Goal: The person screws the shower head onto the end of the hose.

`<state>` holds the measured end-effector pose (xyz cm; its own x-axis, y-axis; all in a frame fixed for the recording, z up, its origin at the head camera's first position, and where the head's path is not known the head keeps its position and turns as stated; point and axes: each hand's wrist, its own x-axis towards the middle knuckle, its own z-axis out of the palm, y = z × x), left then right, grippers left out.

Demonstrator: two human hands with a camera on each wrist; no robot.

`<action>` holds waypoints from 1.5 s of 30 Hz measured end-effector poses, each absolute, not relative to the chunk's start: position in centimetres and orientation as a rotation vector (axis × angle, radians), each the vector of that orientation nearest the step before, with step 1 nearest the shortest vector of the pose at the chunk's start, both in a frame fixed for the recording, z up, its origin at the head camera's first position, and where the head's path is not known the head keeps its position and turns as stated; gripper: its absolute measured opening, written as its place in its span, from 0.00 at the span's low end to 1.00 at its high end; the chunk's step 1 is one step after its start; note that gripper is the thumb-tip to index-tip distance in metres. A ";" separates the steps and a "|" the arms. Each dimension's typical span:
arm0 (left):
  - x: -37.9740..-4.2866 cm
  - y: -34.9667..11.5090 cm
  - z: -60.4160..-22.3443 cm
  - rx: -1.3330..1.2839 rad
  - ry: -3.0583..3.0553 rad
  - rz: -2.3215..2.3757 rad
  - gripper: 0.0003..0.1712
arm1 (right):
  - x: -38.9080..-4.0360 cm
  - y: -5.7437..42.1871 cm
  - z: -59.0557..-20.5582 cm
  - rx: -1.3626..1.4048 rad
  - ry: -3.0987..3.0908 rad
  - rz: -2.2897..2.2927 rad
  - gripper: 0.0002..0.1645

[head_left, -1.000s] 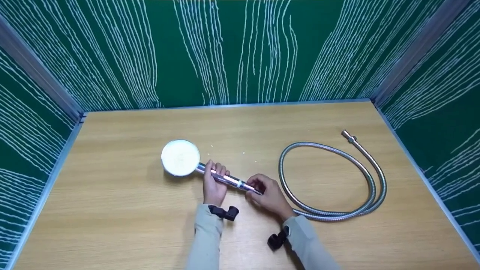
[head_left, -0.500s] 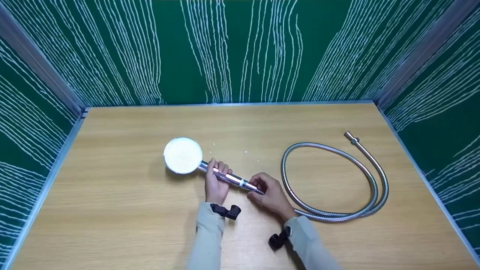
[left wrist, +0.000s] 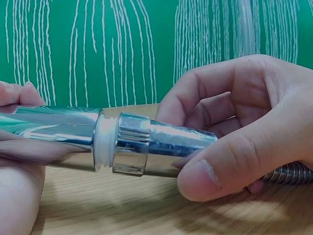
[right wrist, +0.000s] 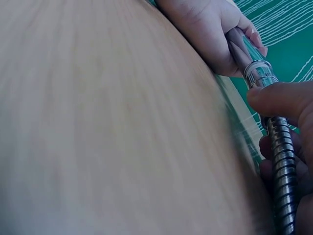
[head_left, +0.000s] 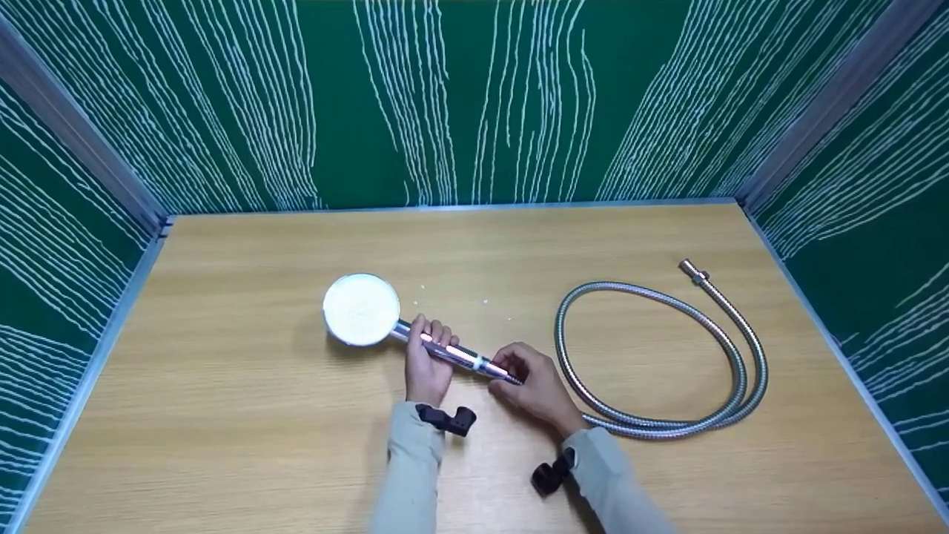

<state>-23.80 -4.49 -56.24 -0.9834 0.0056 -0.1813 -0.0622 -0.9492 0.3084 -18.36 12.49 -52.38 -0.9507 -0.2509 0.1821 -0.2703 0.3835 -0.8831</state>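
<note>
My left hand (head_left: 428, 365) grips the chrome handle of a shower head (head_left: 361, 310), whose round white face points up at the left. At the handle's lower end, my right hand (head_left: 537, 386) pinches the tapered chrome connector nut (left wrist: 168, 142) of a metal shower hose (head_left: 567, 356) between thumb and fingers. White threads (left wrist: 104, 142) show between the handle end and the ribbed collar of the nut in the left wrist view. From under the right hand, the coiled hose (right wrist: 283, 176) runs back in the right wrist view.
The hose lies in a loop on the right of the wooden table (head_left: 222, 430), its free end fitting (head_left: 695, 272) toward the back right. A few small white specks lie behind the handle. Green panels (head_left: 371, 104) with white lines wall the back and sides.
The whole head view shifts slightly. Both hands keep their holds on the shower head and the connector nut, with hardly any visible movement.
</note>
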 end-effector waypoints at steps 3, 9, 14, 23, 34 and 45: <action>-23.9 -4.4 -56.2 -0.262 0.506 3.058 0.20 | -18.4 12.5 -52.4 0.489 -2.593 1.658 0.16; -23.9 -4.4 -56.2 -0.259 0.511 3.065 0.20 | -18.4 12.5 -52.4 0.502 -2.584 1.647 0.16; -23.9 -4.4 -56.2 -0.298 0.501 3.064 0.20 | -18.3 12.5 -52.4 0.492 -2.586 1.655 0.15; -23.9 -4.4 -56.2 -0.303 0.486 3.058 0.20 | -18.2 12.6 -52.4 0.499 -2.586 1.643 0.13; -23.8 -4.5 -56.2 -0.296 0.504 3.067 0.21 | -18.2 12.5 -52.2 0.503 -2.585 1.663 0.12; -23.9 -4.4 -56.2 -0.290 0.503 3.072 0.20 | -18.2 12.6 -52.3 0.529 -2.580 1.663 0.12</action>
<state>-23.89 -4.40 -56.21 -0.9827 -0.0149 -0.1845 -0.0447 -0.9482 0.3146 -18.24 12.59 -52.26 -0.9421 -0.2670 0.2031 -0.2952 0.3724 -0.8798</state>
